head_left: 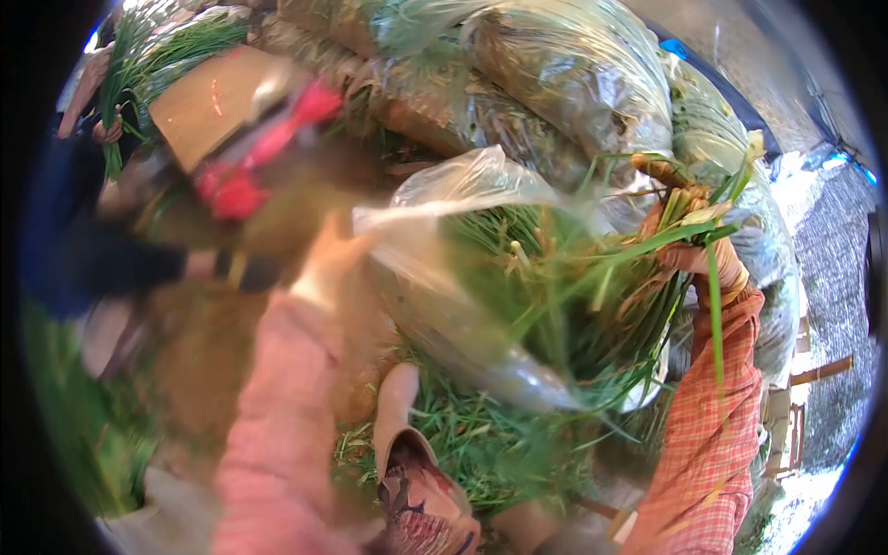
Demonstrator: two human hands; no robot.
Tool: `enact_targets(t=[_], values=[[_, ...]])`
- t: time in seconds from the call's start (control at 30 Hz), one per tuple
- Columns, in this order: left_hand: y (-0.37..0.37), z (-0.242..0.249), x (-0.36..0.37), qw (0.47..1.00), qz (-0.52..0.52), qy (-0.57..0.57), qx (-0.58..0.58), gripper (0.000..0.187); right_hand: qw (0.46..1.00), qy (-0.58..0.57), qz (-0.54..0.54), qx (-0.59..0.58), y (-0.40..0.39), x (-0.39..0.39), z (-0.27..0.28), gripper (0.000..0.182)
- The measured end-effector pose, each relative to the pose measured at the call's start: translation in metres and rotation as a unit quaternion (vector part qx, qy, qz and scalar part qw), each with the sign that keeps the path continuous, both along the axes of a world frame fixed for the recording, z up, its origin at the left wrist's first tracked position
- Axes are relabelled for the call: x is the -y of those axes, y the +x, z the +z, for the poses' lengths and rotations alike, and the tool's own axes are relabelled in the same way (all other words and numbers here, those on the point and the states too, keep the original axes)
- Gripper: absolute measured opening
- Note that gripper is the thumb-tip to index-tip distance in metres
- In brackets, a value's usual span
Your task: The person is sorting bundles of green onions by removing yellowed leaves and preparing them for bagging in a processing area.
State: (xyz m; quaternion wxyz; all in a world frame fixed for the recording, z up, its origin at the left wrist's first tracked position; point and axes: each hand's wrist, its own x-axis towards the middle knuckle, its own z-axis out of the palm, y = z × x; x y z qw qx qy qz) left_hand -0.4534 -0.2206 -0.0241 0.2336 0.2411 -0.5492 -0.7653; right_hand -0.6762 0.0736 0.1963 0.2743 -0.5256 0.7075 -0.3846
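Observation:
My left hand (326, 259), blurred by motion, pinches the rim of a large clear plastic bag (444, 268) and pulls its mouth wide. Bundles of green stalks (504, 227) fill part of the bag. On the right, my right hand (708, 262) is closed around a bunch of long green stalks (638, 310) at the bag's mouth. Its pale brown base ends point up, while the leaves hang down toward the bag. Some leaves cover part of my right fingers.
Several stuffed plastic sacks (573, 74) are piled behind the bag. Cut greens (509, 444) litter the ground by a boot (398, 407). At left are a person's dark sleeve (139, 259), a cardboard piece (227, 97) and blurred red-pink things (245, 180). Another person's hand (108, 131) holds greens.

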Motion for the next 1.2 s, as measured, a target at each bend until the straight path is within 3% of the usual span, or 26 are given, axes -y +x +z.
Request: enact_targets(t=[0.07,0.1,0.23,0.3,0.4,0.43,0.47,0.53,0.57,0.67,0.7,0.73,0.8,0.83,0.87,0.93,0.97,1.0,1.03,1.07,1.1,1.13,1.17,1.2], values=[[0.025,0.041,-0.019,0.953,0.112,-0.262,-0.103,0.053,0.998,-0.067,-0.011,0.003,0.009,-0.015,0.007,0.027],[0.030,0.043,-0.032,0.950,0.071,-0.294,-0.082,0.058,0.993,-0.113,0.009,-0.021,0.008,-0.019,0.005,0.030],[0.039,0.047,-0.097,0.904,-0.060,-0.423,0.019,0.079,0.988,-0.084,-0.101,0.086,0.031,-0.023,0.010,0.031],[-0.002,0.038,-0.127,0.925,-0.129,-0.358,-0.005,0.087,0.987,-0.082,-0.101,0.097,0.033,-0.018,0.011,0.031],[-0.052,0.054,-0.161,0.973,-0.180,-0.108,-0.094,0.068,0.987,-0.108,-0.083,0.086,0.035,-0.015,0.007,0.032],[-0.067,0.062,-0.169,0.974,-0.189,-0.017,-0.128,0.062,0.994,-0.095,-0.048,-0.008,0.031,-0.013,0.007,0.036],[-0.076,0.066,-0.175,0.965,-0.198,0.076,-0.157,0.056,0.994,-0.088,-0.066,-0.005,0.031,-0.015,0.008,0.038],[-0.082,0.070,-0.186,0.949,-0.202,0.104,-0.220,0.044,0.992,-0.074,-0.105,0.002,0.041,-0.016,0.012,0.042],[-0.084,0.073,-0.192,0.939,-0.201,0.118,-0.251,0.039,0.988,-0.028,-0.140,0.064,0.052,-0.015,0.022,0.052],[-0.090,0.092,-0.221,0.848,-0.231,0.371,-0.299,0.030,0.980,-0.085,-0.111,0.142,0.059,-0.016,0.012,0.066],[-0.092,0.103,-0.217,0.923,-0.244,0.150,-0.258,0.030,0.976,-0.094,-0.091,0.177,0.065,-0.018,0.016,0.072],[-0.087,0.121,-0.219,0.894,-0.261,0.292,-0.216,0.031,0.990,-0.060,-0.078,0.101,0.069,-0.028,0.021,0.074],[-0.078,0.155,-0.230,0.776,-0.273,0.555,-0.122,0.034,0.997,-0.012,-0.075,0.000,0.083,-0.051,0.031,0.080],[-0.089,0.112,-0.237,0.679,-0.451,0.492,-0.307,0.037,0.996,0.003,-0.085,-0.026,0.095,-0.059,0.036,0.083],[-0.084,0.118,-0.252,0.648,-0.419,0.530,-0.350,0.035,0.993,-0.005,-0.118,-0.011,0.111,-0.062,0.040,0.076],[-0.088,0.123,-0.282,0.656,-0.342,0.602,-0.302,0.031,0.982,-0.019,-0.188,0.017,0.141,-0.070,0.045,0.062],[-0.081,0.132,-0.284,0.671,-0.404,0.551,-0.288,0.027,0.977,-0.065,-0.201,-0.040,0.147,-0.079,0.037,0.054],[-0.077,0.129,-0.296,0.777,-0.342,0.423,-0.317,0.028,0.966,-0.125,-0.224,-0.016,0.156,-0.084,0.031,0.047],[-0.069,0.145,-0.284,0.862,-0.281,0.010,-0.422,0.031,0.952,-0.187,-0.242,0.005,0.165,-0.089,0.024,0.040],[-0.060,0.159,-0.272,0.843,-0.278,-0.171,-0.428,0.036,0.945,-0.144,-0.284,-0.078,0.164,-0.104,0.021,0.037],[-0.051,0.173,-0.260,0.796,-0.245,-0.336,-0.439,0.042,0.921,-0.224,-0.297,0.119,0.155,-0.122,0.016,0.034],[-0.045,0.180,-0.255,0.801,-0.320,-0.266,-0.430,0.048,0.944,-0.198,-0.259,-0.042,0.155,-0.124,0.025,0.030],[-0.038,0.185,-0.249,0.796,-0.394,-0.193,-0.417,0.054,0.933,-0.185,-0.231,-0.205,0.156,-0.126,0.035,0.027],[-0.029,0.177,-0.232,0.796,-0.539,0.004,-0.277,0.058,0.925,-0.215,-0.246,-0.193,0.156,-0.131,0.043,0.022]])
